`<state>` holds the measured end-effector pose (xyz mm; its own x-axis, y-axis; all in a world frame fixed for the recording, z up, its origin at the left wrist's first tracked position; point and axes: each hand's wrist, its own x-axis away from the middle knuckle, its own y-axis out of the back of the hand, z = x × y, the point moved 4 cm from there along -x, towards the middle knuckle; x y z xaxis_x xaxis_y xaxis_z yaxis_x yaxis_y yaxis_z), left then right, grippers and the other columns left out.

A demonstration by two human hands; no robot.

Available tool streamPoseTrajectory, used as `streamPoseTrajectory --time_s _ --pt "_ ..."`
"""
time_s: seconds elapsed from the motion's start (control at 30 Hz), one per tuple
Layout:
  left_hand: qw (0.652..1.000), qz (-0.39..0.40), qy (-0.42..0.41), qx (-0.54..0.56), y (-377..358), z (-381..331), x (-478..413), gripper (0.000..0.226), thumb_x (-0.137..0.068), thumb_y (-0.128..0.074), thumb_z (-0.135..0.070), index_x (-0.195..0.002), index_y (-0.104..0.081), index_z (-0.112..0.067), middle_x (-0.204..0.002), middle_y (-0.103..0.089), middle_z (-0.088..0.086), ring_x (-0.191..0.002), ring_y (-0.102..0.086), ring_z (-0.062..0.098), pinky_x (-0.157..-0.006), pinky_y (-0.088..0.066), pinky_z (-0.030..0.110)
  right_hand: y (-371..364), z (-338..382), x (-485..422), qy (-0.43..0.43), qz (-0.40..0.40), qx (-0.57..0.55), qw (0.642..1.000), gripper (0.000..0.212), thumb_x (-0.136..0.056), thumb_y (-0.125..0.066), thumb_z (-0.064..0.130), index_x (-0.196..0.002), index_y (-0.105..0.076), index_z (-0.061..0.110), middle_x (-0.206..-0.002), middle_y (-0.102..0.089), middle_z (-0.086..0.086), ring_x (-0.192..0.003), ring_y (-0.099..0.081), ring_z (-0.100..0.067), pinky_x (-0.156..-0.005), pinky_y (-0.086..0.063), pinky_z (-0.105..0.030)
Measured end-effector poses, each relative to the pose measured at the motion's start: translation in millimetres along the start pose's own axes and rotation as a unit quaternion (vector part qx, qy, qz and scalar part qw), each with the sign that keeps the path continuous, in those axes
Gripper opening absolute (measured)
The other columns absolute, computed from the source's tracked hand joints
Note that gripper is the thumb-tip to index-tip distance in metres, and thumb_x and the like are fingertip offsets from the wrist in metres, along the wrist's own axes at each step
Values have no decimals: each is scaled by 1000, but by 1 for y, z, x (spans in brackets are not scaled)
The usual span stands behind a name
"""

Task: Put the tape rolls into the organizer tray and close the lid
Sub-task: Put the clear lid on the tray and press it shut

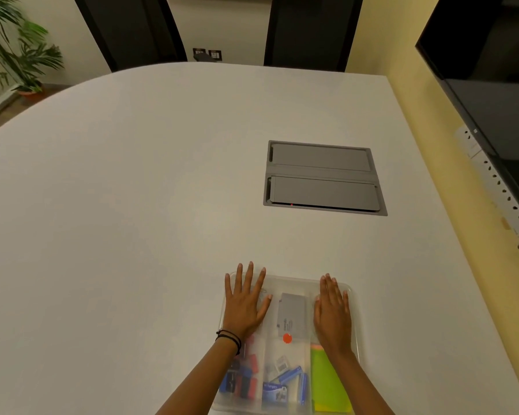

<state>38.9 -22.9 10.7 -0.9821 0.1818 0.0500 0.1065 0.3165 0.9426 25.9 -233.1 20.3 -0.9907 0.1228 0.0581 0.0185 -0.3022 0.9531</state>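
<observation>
A clear plastic organizer tray lies at the near edge of the white table, its translucent lid down over it. My left hand rests flat on the lid's left part, fingers spread. My right hand lies flat on the right part, fingers together. Through the lid I see a grey box with an orange dot, red, blue and black clips, blue packets and green and yellow sticky notes. No tape roll shows; my hands cover the far compartments.
A grey cable hatch is set into the table beyond the tray. A dark screen and a white socket strip line the right wall. Two dark chairs stand at the far edge, a potted plant far left.
</observation>
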Motion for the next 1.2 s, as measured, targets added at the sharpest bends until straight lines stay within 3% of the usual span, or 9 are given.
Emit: streamPoseTrajectory --time_s 0.13,0.23,0.33,0.4,0.47,0.7,0.93,1.1,1.2 --pt "1000 -10 8 10 1 3 -1 59 -94 -16 -54 -142 -33 -24 -145 -39 11 -136 -23 30 -112 -1 49 1 -4 -2 14 -16 -4 1000 51 -92 -15 27 -137 -33 10 -143 -42 -11 -134 -35 -22 -114 7 -21" --pt "998 -34 23 44 6 15 -2 53 -98 -16 -46 -128 -51 -20 -130 -56 8 -123 -47 28 -107 -25 45 3 -13 -6 -24 -39 12 999 48 -89 -21 25 -126 -48 10 -131 -53 -18 -123 -48 -30 -114 -12 -34" --pt "987 -95 72 103 16 25 -6 29 -96 -45 -25 -116 -59 -11 -121 -56 16 -112 -53 31 -93 -44 40 16 -20 -20 -74 -51 -4 996 40 -88 -22 24 -97 -57 7 -94 -62 -19 -81 -61 -35 -70 -49 -41" --pt "979 -128 102 120 23 28 -11 23 -92 -55 -17 -113 -60 -8 -116 -55 17 -104 -53 31 -85 -49 37 26 -22 -37 -70 -61 3 996 27 -92 -31 19 -80 -50 5 -77 -57 -17 -61 -58 -33 -46 -40 -31" --pt "974 -134 128 131 24 28 -14 23 -94 -48 -21 -110 -60 -8 -109 -54 14 -98 -52 28 -80 -50 36 30 -30 -46 -64 -62 3 996 23 -94 -41 13 -74 -46 5 -71 -55 -16 -50 -56 -31 -40 -33 -26" --pt "933 -121 225 254 20 37 -8 21 -99 -36 -33 -100 -52 -19 -97 -47 3 -71 -55 15 -66 -51 31 30 -41 -45 -98 -51 -81 991 26 -97 -32 19 -73 -30 12 -58 -50 -10 -51 -48 -24 -48 -38 -31" --pt "910 -142 254 295 17 46 -20 21 -98 -40 -30 -100 -57 -17 -96 -54 4 -76 -56 18 -69 -46 29 37 -37 -56 -118 -19 -121 986 28 -98 -30 22 -74 -36 9 -68 -54 -11 -62 -53 -29 -57 -42 -36" --pt "908 -161 265 281 24 48 -35 24 -98 -40 -29 -101 -60 -15 -94 -52 4 -74 -51 17 -67 -38 27 42 -46 -31 -106 79 -139 981 27 -97 -29 31 -104 -46 10 -86 -65 -18 -80 -62 -36 -65 -46 -38" --pt "908 -165 272 273 27 51 -40 25 -99 -38 -27 -103 -59 -14 -96 -51 7 -72 -49 17 -67 -38 28 34 -52 4 -123 60 -118 984 25 -96 -33 30 -106 -43 9 -86 -68 -20 -80 -64 -38 -62 -43 -35"
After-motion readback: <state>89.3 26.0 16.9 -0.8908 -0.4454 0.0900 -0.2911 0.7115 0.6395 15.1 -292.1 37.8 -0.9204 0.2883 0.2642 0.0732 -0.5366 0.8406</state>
